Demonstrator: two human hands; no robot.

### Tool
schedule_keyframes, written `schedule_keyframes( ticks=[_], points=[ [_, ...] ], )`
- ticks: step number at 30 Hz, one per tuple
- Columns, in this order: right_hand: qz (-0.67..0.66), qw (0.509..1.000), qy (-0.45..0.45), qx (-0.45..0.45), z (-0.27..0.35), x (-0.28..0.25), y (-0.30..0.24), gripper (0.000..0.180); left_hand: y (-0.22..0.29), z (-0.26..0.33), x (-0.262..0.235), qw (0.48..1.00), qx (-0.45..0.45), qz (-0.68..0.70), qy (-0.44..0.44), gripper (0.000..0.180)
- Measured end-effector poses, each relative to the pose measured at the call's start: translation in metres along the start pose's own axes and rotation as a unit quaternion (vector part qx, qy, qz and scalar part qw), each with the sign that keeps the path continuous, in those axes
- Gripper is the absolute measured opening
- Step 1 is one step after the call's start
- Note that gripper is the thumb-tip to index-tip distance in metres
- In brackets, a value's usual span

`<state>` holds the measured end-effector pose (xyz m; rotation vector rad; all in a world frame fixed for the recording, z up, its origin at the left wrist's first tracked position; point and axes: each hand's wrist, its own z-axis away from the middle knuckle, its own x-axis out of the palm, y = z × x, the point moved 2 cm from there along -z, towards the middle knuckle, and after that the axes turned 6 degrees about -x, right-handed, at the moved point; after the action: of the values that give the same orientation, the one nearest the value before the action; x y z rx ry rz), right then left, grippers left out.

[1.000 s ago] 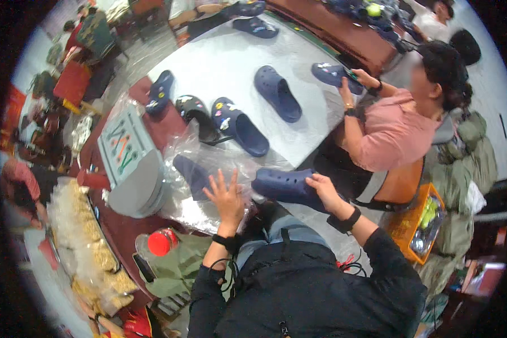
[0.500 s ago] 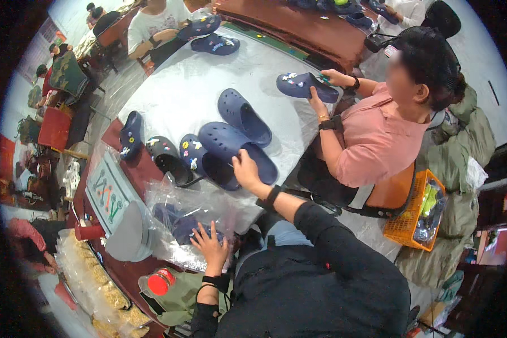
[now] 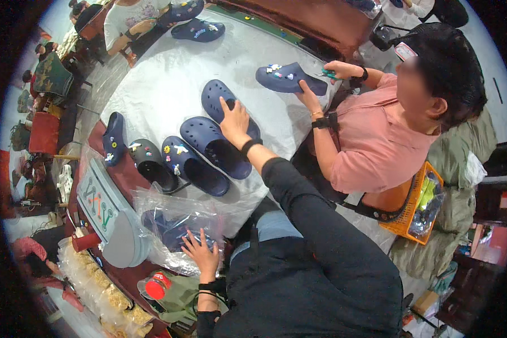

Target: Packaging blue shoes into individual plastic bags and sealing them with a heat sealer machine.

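White tabletop (image 3: 152, 96): right fingers (image 3: 226, 106) seemingly touch clog (image 3: 212, 99)

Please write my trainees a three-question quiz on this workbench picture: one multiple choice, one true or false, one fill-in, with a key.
1. What is the person's right hand touching?
A) The orange basket
B) A plain blue clog
C) The red lid

2. True or false: the co-worker in the pink top is holding a decorated blue clog.

3. Fill in: the person's left hand, fingers spread, is at a clear plastic ____ with dark blue things inside.

Key: 1. B; 2. True; 3. bag
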<state>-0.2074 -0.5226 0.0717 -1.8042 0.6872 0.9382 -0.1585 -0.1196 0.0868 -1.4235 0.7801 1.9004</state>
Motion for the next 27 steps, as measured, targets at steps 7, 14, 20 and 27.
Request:
schedule_keyframes(
  ticks=[7,14,20,27],
  points=[
    [0.049,0.998,-0.038,0.009,-0.006,0.005,0.005,0.051,0.006,-0.004,-0.001,1.000,0.001,0.006,-0.008,0.069],
    [-0.055,0.974,-0.157,-0.153,0.054,0.010,-0.017,0.038,0.003,-0.002,-0.002,1.000,-0.011,0.021,0.008,0.067],
    [-0.032,0.989,-0.034,-0.143,0.083,-0.008,-0.019,0.040,0.006,-0.003,-0.004,1.000,-0.008,0.016,0.007,0.073],
    [0.058,0.982,-0.174,-0.035,0.094,0.033,0.034,0.021,0.011,-0.003,-0.007,1.000,-0.007,-0.011,0.008,0.077]
  ],
)
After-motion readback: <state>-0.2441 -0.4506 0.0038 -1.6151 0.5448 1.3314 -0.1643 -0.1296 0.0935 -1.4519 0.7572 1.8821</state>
